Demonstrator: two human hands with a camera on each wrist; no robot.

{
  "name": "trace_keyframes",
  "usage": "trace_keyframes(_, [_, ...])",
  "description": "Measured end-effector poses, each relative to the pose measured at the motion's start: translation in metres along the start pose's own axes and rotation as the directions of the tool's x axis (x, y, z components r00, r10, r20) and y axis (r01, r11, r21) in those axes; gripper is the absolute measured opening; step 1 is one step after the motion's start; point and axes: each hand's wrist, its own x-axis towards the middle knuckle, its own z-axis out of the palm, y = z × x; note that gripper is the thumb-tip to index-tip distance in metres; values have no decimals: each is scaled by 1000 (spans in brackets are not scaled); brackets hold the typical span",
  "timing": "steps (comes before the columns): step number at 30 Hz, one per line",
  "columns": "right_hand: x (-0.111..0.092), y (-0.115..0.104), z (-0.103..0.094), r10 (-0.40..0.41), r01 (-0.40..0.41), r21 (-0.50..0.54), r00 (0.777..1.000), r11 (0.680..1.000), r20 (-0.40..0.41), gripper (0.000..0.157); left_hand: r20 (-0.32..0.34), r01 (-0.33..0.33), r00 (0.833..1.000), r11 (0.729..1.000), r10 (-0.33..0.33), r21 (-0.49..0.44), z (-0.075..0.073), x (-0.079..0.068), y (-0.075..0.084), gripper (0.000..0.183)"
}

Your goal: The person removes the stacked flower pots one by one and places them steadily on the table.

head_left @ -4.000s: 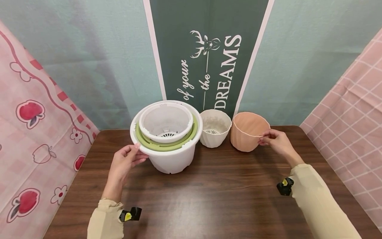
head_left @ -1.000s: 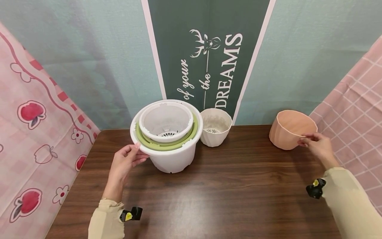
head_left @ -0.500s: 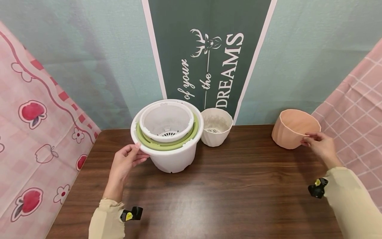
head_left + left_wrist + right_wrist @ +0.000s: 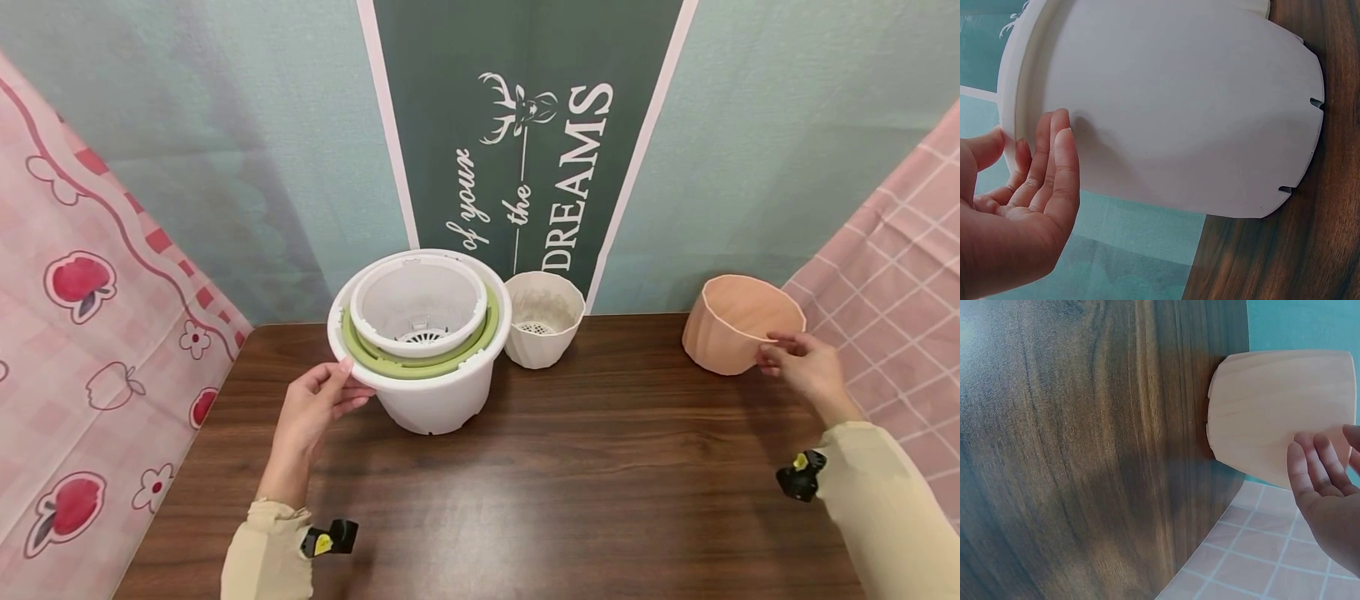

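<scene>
My left hand [image 4: 318,404] pinches the front left rim of a large white flowerpot [image 4: 438,408], thumb on top and fingers under the lip. Nested inside it are a green pot [image 4: 408,369] and a smaller white pot [image 4: 416,287] with a slotted bottom. On the right, my right hand [image 4: 806,371] pinches the rim of a peach fluted flowerpot [image 4: 712,337]. The left wrist view shows the big pot's side [image 4: 1179,106] with notches along its base. In the right wrist view the peach pot [image 4: 1272,406] stands upright, my fingers [image 4: 1300,472] against its side.
A small white faceted flowerpot [image 4: 536,350] with drain holes stands right beside the nested pots. The brown wooden table [image 4: 510,500] meets a teal and green cloth [image 4: 712,167] behind. Pink printed cloths border the left [image 4: 90,333] and right [image 4: 900,292] sides.
My right hand has moved the peach flowerpot to the right, away from the small white pot, toward the pink side cloth. It has stopped in the last half second. My left hand has stayed put.
</scene>
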Motion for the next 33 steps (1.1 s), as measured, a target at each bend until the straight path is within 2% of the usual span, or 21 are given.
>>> trace_keyframes(3, [-1,2,-1,-19,19,4,1000,1000,13,36,4,-6,1000,1000,6,-4,0,0,0,27])
trace_keyframes(5, [1,7,-4,-33,33,-3,999,999,20,26,4,-8,1000,1000,8,-2,-1,0,-1,26])
trace_keyframes(7, [7,21,-10,-48,47,60,998,997,28,18,3,-9,1000,1000,9,-2,-2,1,-1,26])
trace_keyframes(8, [10,26,-12,-54,53,39,998,998,27,15,3,-8,1000,1000,8,-1,-2,0,-2,26])
trace_keyframes(12, [26,56,-27,-53,53,6,998,999,31,27,5,-7,1000,1000,7,-3,-2,0,-1,25])
trace_keyframes(14, [36,75,-35,-25,26,-104,1000,994,11,29,5,-7,1000,1000,7,-4,-1,0,-1,26])
trace_keyframes(15, [41,86,-40,-23,24,-102,1000,995,9,30,5,-8,1000,1000,8,-5,-1,0,-1,26])
trace_keyframes(17, [50,104,-49,-11,11,-92,1000,996,1,26,8,-7,1000,1000,7,-7,-1,0,-1,26])
trace_keyframes(19, [51,106,-50,-16,18,-99,1000,995,14,19,6,-7,1000,1000,8,-9,-1,0,-2,26])
trace_keyframes(20, [48,100,-47,-15,16,-73,1000,997,11,16,5,-8,1000,1000,8,-11,-1,0,-2,25])
trace_keyframes(23, [29,63,-30,-25,28,-81,999,996,38,6,4,-10,1000,1000,10,-7,-1,-1,-2,24])
trace_keyframes(26, [7,24,-12,-33,36,-47,998,998,62,10,4,-15,1000,1000,15,-2,-1,-1,-2,24])
trace_keyframes(27, [2,13,-7,-43,49,-66,996,997,81,13,8,-20,1000,1000,20,-1,-1,-1,-2,25])
trace_keyframes(29, [-6,-1,-1,-35,40,-42,994,998,101,18,11,-33,999,999,33,-3,-1,-1,-4,27])
trace_keyframes(32, [-9,-11,4,-7,15,-68,993,998,116,24,29,-64,998,998,64,-14,-3,0,-7,32])
trace_keyframes(33, [-10,-13,5,1,9,-84,993,996,120,24,59,-93,994,994,96,-49,-6,3,-12,30])
